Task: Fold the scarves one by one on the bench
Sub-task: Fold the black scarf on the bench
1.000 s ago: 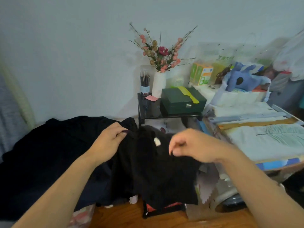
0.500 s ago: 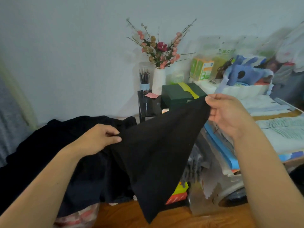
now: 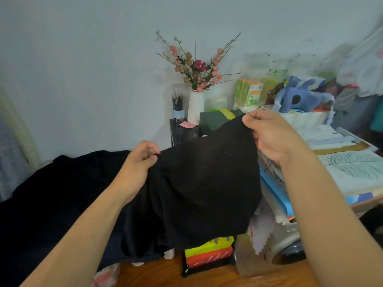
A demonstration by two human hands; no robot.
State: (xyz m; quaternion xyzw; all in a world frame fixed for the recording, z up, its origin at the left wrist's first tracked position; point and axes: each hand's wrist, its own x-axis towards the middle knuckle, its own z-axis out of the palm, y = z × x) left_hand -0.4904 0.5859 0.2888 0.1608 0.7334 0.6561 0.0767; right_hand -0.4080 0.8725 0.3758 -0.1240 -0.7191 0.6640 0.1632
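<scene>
A black scarf (image 3: 207, 183) hangs spread in the air between my two hands. My left hand (image 3: 138, 164) pinches its left top edge, low and near the middle of the view. My right hand (image 3: 269, 137) pinches the right top corner, held higher. The scarf's lower edge drapes down over a heap of dark cloth (image 3: 58, 199) that covers the bench at the left. The bench itself is hidden under that cloth.
Behind the scarf a small black stand holds a white vase (image 3: 195, 108) of flowers, a pen holder (image 3: 177, 106) and a green box (image 3: 219, 119). A cluttered desk (image 3: 344, 166) with papers stands at the right. Bright boxes (image 3: 208, 253) sit on the wooden floor (image 3: 217, 276).
My right hand lifted the scarf's corner up and to the right, and the bunched scarf has opened into a wide sheet. My left hand kept its pinch and rose slightly.
</scene>
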